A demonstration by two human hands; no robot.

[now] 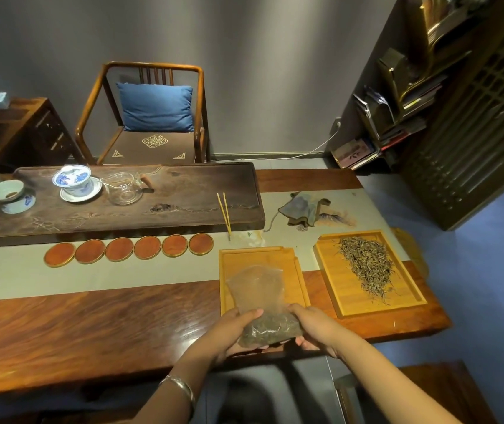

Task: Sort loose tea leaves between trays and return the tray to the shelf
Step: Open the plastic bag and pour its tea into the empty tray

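Together, both hands hold a clear plastic bag (pixel 263 304) just above the near edge of the tabletop (pixel 91 325). The left hand (pixel 232 335) curls its fingers under and around the bag's left lower side, thumb on top; the right hand (pixel 315 327) grips the right lower side the same way, so the bag sits between them. Dark loose tea leaves (pixel 270 330) fill only the bag's near end, right between the palms. The bag's long axis runs away from the person, its empty, crumpled end pointing forward and lying over the near tray (pixel 293 270), a light wooden tray directly ahead of the hands.

Ahead and to the right of the right hand lies a second light wooden tray (pixel 351 298), well apart from the fingers, turned slightly so its long axis angles away to the left. On it a heap of thin golden-brown tea strands (pixel 367 264) stretches along that same axis, from the far end toward the near right corner.

Ahead and to the left of the left hand a row of six round reddish coasters (pixel 128 249) runs sideways across a pale runner (pixel 91 270). Beyond them sits a long dark tea board (pixel 183 185) carrying a blue-and-white lidded cup (pixel 74 179) and a glass pitcher (pixel 123 188). A pair of yellow tongs (pixel 224 212) leans over the board's near edge. A silver bracelet (pixel 180 387) circles the left wrist.
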